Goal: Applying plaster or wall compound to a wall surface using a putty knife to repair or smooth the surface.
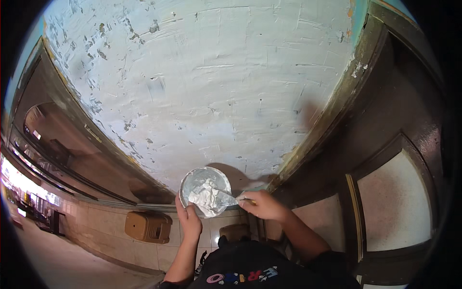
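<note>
My left hand point(190, 216) grips a round, pale bowl point(191, 180) from its lower left side. Thick white paste point(206, 197) lies inside it. My right hand point(257, 204) is closed on the handle of a putty knife point(228, 199), whose paste-smeared blade reaches into the bowl and the paste from the right. Above the bowl stands a pale wall point(211, 82) with rough trowel marks and flaked patches.
Dark wood-framed doors or panels flank the wall at left point(57, 130) and right point(361, 139). A brown plastic stool point(147, 226) stands on the tiled floor point(96, 226) at lower left, and another brown object point(234, 232) is beneath me. A bright doorway with dark clutter shows far left.
</note>
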`<state>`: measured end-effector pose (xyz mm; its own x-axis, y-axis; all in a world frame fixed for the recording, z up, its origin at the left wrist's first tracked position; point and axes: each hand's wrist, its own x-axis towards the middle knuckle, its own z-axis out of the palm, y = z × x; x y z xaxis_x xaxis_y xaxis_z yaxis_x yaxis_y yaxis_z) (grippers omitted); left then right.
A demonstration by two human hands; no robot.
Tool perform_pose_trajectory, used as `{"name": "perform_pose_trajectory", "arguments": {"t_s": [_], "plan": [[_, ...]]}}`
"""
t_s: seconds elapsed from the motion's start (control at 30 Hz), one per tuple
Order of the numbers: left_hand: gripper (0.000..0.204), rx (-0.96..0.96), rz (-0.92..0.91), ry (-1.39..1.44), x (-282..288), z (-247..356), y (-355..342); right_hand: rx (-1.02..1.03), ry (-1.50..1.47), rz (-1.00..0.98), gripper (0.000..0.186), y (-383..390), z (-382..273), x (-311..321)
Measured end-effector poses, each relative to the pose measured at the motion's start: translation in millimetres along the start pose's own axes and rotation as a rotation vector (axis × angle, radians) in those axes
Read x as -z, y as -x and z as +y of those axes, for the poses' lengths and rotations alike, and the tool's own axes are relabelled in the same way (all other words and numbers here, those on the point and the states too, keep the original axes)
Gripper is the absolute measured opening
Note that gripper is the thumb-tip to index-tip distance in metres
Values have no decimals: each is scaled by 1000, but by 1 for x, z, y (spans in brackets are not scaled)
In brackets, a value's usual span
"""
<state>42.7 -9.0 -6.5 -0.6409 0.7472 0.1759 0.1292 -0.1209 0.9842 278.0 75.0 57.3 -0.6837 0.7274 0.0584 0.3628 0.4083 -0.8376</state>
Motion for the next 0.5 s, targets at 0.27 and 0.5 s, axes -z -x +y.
{"name": "perform_pose_trajectory", "arguments": {"t_s": [0.27,0.5], "plan": [[45,-18,-332,-241,-2,31,14,-151,-315,-11,25,3,20,-36],[44,155,-364,31,2,13,16,-113,-559,-49,24,12,34,-18]]}}
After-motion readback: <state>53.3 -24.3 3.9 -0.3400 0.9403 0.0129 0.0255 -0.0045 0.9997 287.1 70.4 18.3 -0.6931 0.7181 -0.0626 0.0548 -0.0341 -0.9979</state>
